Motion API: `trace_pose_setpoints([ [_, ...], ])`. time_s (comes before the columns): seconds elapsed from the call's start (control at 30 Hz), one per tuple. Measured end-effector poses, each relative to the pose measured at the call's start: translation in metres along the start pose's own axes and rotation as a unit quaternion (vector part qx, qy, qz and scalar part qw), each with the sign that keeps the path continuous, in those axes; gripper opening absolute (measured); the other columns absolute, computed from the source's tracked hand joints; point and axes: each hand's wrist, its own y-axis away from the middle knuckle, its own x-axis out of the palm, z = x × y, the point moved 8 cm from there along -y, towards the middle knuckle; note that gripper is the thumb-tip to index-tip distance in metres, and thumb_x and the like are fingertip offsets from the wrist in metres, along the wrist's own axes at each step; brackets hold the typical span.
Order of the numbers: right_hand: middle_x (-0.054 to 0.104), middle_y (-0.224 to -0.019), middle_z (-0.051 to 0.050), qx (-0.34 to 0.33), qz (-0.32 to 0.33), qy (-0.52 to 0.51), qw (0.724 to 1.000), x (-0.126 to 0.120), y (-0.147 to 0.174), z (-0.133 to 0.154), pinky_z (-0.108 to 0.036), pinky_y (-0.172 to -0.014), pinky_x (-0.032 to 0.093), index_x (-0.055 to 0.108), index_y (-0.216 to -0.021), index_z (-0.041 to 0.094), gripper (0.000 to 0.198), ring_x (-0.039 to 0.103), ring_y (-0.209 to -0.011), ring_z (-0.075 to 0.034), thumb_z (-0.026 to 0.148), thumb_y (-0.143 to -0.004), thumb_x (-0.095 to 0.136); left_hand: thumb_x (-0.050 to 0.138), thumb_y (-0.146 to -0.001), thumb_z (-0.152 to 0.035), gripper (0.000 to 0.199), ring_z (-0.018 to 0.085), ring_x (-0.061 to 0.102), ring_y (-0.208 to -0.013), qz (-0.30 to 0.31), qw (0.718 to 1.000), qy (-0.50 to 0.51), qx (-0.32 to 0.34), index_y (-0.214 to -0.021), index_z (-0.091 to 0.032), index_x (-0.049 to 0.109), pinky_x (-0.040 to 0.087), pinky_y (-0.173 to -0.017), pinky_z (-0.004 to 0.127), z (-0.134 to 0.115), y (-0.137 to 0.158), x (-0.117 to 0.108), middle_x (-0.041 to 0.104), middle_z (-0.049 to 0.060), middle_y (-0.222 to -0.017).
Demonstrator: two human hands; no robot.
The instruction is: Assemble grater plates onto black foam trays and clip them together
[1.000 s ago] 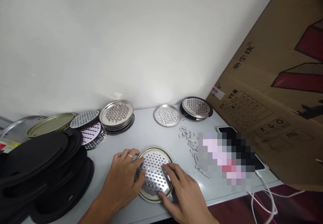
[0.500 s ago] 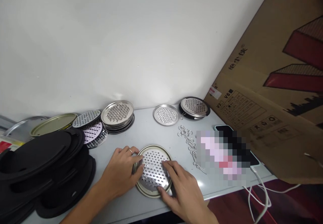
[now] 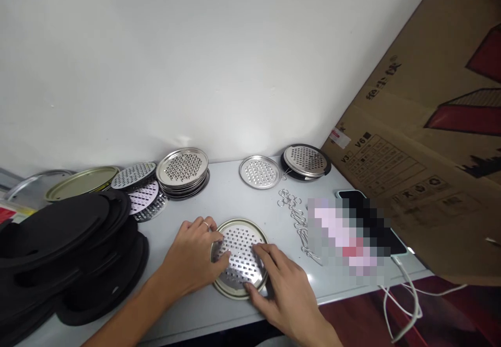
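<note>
A round metal grater disc (image 3: 240,255) with rows of slotted holes lies in a pale gold rim (image 3: 229,292) near the front of the table. My left hand (image 3: 198,253) grips its left side, thumb on the perforated face and fingers at the upper left edge. On the opposite side my right hand (image 3: 285,284) holds the rim, with its index finger and thumb spread along the right edge and the other fingers bent outside. The undersides of both grips are hidden. Several wire hooks (image 3: 300,222) lie in a row right of the disc.
Behind stand a stack of grater discs (image 3: 183,167), a single silver disc (image 3: 260,172) and a black-rimmed grater (image 3: 307,160). Black round parts (image 3: 70,232) pile up at left. At right are a phone (image 3: 354,195), a white cable (image 3: 413,300) and a large cardboard box (image 3: 410,169).
My left thumb has slid a little to the right over the disc's face. Both hands keep their places at the rim while the view has shifted slightly.
</note>
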Motion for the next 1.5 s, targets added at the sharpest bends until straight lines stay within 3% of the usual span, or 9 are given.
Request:
trace_pose_setpoints([
  [0.17,0.057,-0.132,-0.012,0.004,0.004,-0.004,1.000,-0.001,-0.001,0.000,-0.047,-0.090,0.057,0.042,-0.139,0.023,0.056,0.063,-0.109,-0.030,0.029,-0.087,0.062,0.080,-0.059,-0.054,0.062,0.034,0.054,-0.114,0.021,1.000,0.014,-0.004,-0.108,-0.019,0.065,0.039,-0.095,0.049,-0.004,0.009,0.011,0.061,0.014,-0.124],
  [0.23,0.057,-0.132,-0.012,0.006,0.004,-0.007,1.000,-0.001,-0.001,0.000,-0.046,-0.091,0.056,0.043,-0.139,0.023,0.056,0.063,-0.109,-0.029,0.029,-0.086,0.062,0.081,-0.056,-0.054,0.068,0.036,0.053,-0.117,0.023,1.000,0.004,-0.012,-0.110,-0.017,0.062,0.039,-0.096,0.050,-0.005,0.012,0.015,0.058,0.017,-0.127],
  [0.97,0.060,-0.129,-0.012,-0.002,-0.004,-0.007,1.000,-0.003,-0.002,0.001,-0.045,-0.090,0.057,0.046,-0.136,0.020,0.055,0.064,-0.110,-0.030,0.029,-0.085,0.065,0.081,-0.057,-0.055,0.065,0.037,0.058,-0.105,0.083,0.991,-0.078,-0.074,-0.106,-0.015,0.064,0.042,-0.089,0.049,-0.016,0.001,0.018,0.062,0.018,-0.114],
  [1.17,0.059,-0.132,-0.013,-0.003,-0.033,-0.015,0.999,-0.007,0.003,-0.001,-0.044,-0.091,0.059,0.046,-0.137,0.021,0.055,0.066,-0.111,-0.028,0.028,-0.086,0.064,0.084,-0.055,-0.055,0.068,0.037,0.059,-0.106,0.104,0.985,-0.100,-0.093,-0.107,-0.015,0.065,0.043,-0.090,0.049,-0.020,-0.001,0.017,0.063,0.018,-0.115],
  [1.3,0.050,-0.147,-0.017,-0.009,-0.074,-0.016,0.997,-0.009,0.006,-0.004,-0.046,-0.102,0.055,0.039,-0.143,0.019,0.063,0.059,-0.127,-0.031,0.029,-0.086,0.065,0.086,-0.053,-0.055,0.070,0.036,0.060,-0.108,0.089,0.988,-0.080,-0.096,-0.108,-0.016,0.066,0.044,-0.091,0.048,-0.018,0.003,0.016,0.064,0.018,-0.119],
  [1.5,0.060,-0.139,-0.016,-0.001,-0.092,-0.043,0.995,-0.011,0.004,-0.005,-0.045,-0.102,0.056,0.034,-0.147,0.018,0.069,0.062,-0.123,-0.030,0.030,-0.086,0.064,0.084,-0.056,-0.058,0.073,0.036,0.059,-0.115,0.059,0.993,-0.025,-0.102,-0.115,-0.020,0.065,0.042,-0.097,0.048,-0.010,0.012,0.018,0.063,0.016,-0.128],
])
